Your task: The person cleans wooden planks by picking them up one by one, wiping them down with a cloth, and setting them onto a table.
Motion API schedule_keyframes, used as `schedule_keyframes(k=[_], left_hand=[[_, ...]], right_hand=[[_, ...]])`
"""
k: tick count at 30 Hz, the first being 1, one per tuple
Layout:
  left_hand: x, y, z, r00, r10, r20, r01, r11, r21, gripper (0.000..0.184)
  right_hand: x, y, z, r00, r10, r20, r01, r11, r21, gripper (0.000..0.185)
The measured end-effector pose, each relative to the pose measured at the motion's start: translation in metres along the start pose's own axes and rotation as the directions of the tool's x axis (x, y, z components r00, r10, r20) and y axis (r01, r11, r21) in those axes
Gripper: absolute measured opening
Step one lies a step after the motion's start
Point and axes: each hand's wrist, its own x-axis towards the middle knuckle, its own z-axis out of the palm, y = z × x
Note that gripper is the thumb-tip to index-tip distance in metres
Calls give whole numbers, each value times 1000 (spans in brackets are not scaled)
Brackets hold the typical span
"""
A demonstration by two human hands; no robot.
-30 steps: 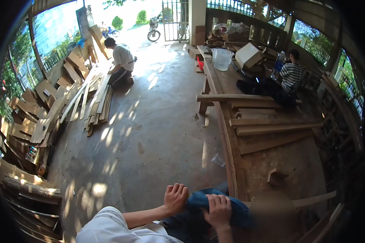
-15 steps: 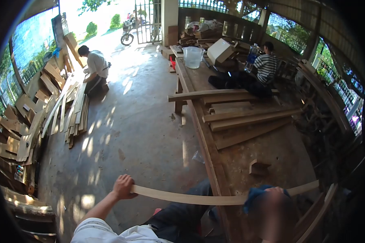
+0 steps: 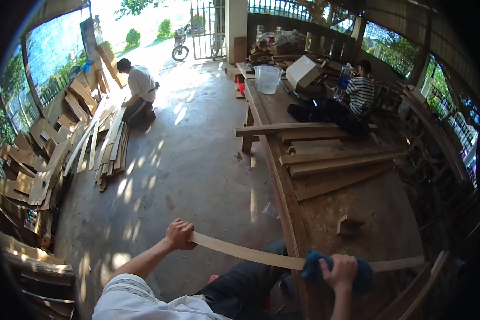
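Observation:
My left hand (image 3: 180, 234) is closed round the left end of a long, thin, pale wooden strip (image 3: 245, 253). The strip runs across my lap and over the edge of the wooden table (image 3: 368, 197). My right hand (image 3: 340, 271) grips a blue cloth (image 3: 316, 266) that wraps round the strip above the table edge. Beyond the cloth, the strip's right end shows over the table. A small wooden block (image 3: 350, 225) lies on the table just past the strip.
Several boards (image 3: 346, 162) lie across the table, with a translucent bucket (image 3: 268, 80) behind. One person (image 3: 360, 95) in a striped top sits at the far right; another (image 3: 141, 88) crouches by stacked planks (image 3: 112, 144) at the left. A clear plastic cup (image 3: 271, 210) is on the floor.
The cloth and my right hand first moved from near my left hand to the strip's right part, then came back slightly left. My left hand went left, then a little right. The view shifted.

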Motion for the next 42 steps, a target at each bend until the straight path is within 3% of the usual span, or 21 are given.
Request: schedule_keyframes(k=[1, 2, 4, 7, 11, 14, 17, 21, 23, 26, 28, 29, 31, 33, 35, 36, 37, 38, 39, 42], left_hand=[[1, 13, 6, 1000, -2, -16, 2, 1000, -18, 35], [2, 31, 7, 1000, -21, -8, 21, 1000, -22, 34], [3, 73, 8, 997, -71, 3, 71, 997, -34, 34], [1, 123, 10, 992, -123, 15, 123, 991, -59, 34], [-5, 140, 9, 990, -139, 33, 142, 983, -114, 36], [-11, 126, 1, 988, -65, 138, 91, 978, -189, 45], [-12, 113, -8, 991, -58, 121, 74, 988, -137, 49], [-26, 64, -14, 994, -8, 106, 16, 998, -68, 44], [-46, 33, -12, 995, 13, 95, -6, 998, -64, 47], [-70, -17, -19, 994, -2, 108, 5, 1000, -25, 47], [-86, -44, -22, 989, -49, 139, 50, 999, -7, 48], [-92, -52, -18, 984, -72, 161, 74, 997, -4, 50], [-87, -51, -20, 893, -158, 422, 178, 984, -8, 61], [-73, -41, -44, 710, -125, 693, 192, 981, -19, 68], [-65, -61, -57, 512, -94, 854, 381, 916, -128, 67], [-74, -69, -62, 645, -66, 762, 287, 944, -161, 66], [-61, -63, -83, 466, -186, 865, 653, 732, -194, 63], [-59, -67, -91, 447, -236, 863, 639, 760, -123, 59], [-59, -70, -96, 523, -218, 824, 579, 800, -156, 57], [-63, -73, -87, 613, -166, 772, 437, 886, -157, 57]], right_hand=[[3, -21, 13, 999, -18, -36, 19, 999, 31, 55], [8, -46, 12, 998, 3, 70, -3, 1000, -6, 58], [10, -73, 23, 999, 32, -9, -33, 997, -73, 60], [7, -71, 20, 996, 60, -70, -63, 997, -51, 60], [1, -60, 13, 997, 18, -72, -20, 999, -25, 60], [1, -56, 11, 997, -30, -67, 28, 999, -25, 62], [4, -36, 8, 998, -66, -14, 66, 997, 45, 63], [8, 42, -15, 999, 33, 2, -33, 998, -51, 63], [8, 82, -25, 999, -14, -30, 13, 1000, -23, 63], [9, 128, -45, 995, 86, 42, -80, 990, -116, 62], [7, 149, -51, 998, 61, -1, -61, 997, -54, 61], [7, 145, -48, 995, 25, -97, -31, 998, -61, 60], [8, 123, -56, 971, -17, -240, 7, 999, -41, 59], [5, 121, -57, 959, -10, -284, -1, 999, -39, 57], [2, 125, -47, 896, -121, -427, 145, 989, 25, 54], [-1, 130, -41, 902, -128, -411, 158, 987, 38, 51], [-6, 132, -37, 902, -108, -417, 142, 989, 52, 50], [-8, 132, -33, 899, -93, -428, 133, 989, 65, 49], [-10, 130, -30, 892, -71, -447, 116, 990, 75, 49], [-14, 122, -26, 855, -34, -518, 87, 993, 80, 47]])
